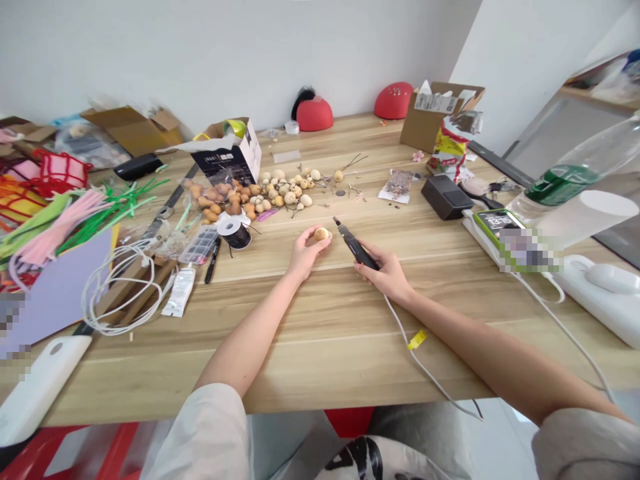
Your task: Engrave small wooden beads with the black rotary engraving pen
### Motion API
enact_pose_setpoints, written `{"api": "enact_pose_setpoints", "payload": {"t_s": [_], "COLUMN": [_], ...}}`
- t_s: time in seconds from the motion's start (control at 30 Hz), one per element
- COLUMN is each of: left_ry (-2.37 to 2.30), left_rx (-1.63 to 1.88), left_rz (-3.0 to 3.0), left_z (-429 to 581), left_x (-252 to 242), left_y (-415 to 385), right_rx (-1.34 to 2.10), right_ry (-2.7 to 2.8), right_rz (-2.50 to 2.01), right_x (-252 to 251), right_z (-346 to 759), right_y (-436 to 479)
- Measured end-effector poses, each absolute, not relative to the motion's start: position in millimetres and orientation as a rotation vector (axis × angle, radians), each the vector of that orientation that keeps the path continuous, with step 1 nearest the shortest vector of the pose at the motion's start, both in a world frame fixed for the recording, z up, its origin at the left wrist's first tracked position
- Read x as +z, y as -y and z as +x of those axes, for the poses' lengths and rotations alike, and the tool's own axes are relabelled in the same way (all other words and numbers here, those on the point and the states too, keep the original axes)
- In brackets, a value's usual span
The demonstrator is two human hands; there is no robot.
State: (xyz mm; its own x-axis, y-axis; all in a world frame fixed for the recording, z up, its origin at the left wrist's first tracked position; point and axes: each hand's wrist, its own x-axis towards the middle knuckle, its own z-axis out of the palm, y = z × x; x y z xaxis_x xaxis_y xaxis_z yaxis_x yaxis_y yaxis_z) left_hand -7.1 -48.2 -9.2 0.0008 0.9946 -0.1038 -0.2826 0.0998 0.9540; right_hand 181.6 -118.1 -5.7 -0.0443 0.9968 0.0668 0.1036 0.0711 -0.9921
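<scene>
Between the fingertips of my left hand (306, 253) is a small round tan piece (321, 234), like a little gourd or nut; its kind is not plain. My right hand (385, 273) is wrapped round a black rotary tool (356, 248), whose tip points up and left, apart from the tan piece. A white cable (400, 327) with a yellow tag (417, 339) runs from the tool over the table's front edge. Beyond my hands lies a pile of pale round gourd-like pieces (287, 190), and browner ones (220, 200) sit in clear plastic beside it.
At left are a spool of black cord (234, 233), a marker (212, 261), a white tube (179, 292), a coiled white cable (117, 287) and pipe cleaners (75, 220). At right stand a black box (446, 197), a phone (515, 237) and a plastic bottle (570, 177). Cardboard boxes (425, 120) stand behind.
</scene>
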Motion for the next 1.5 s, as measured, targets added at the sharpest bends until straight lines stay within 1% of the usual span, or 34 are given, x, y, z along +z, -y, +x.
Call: {"api": "enact_pose_setpoints", "payload": {"t_s": [0.13, 0.47, 1.03, 1.5], "left_ry": [-0.971, -0.968, -0.943, -0.925], "left_rx": [1.253, 1.293, 1.290, 1.283], "left_rz": [0.871, 0.985, 0.817, 0.833], "left_z": [-7, -9, -5, -6], "left_x": [-9, -15, -2, -6], "left_y": [48, 48, 49, 48], "right_rx": [1.112, 1.109, 1.119, 1.113], "right_ry": [1.388, 1.403, 1.435, 1.436], "right_rz": [-1.197, -1.193, -1.197, -1.191], "right_x": [-6, -7, -5, -5], "right_z": [182, 181, 183, 183], "right_y": [117, 118, 119, 119]}}
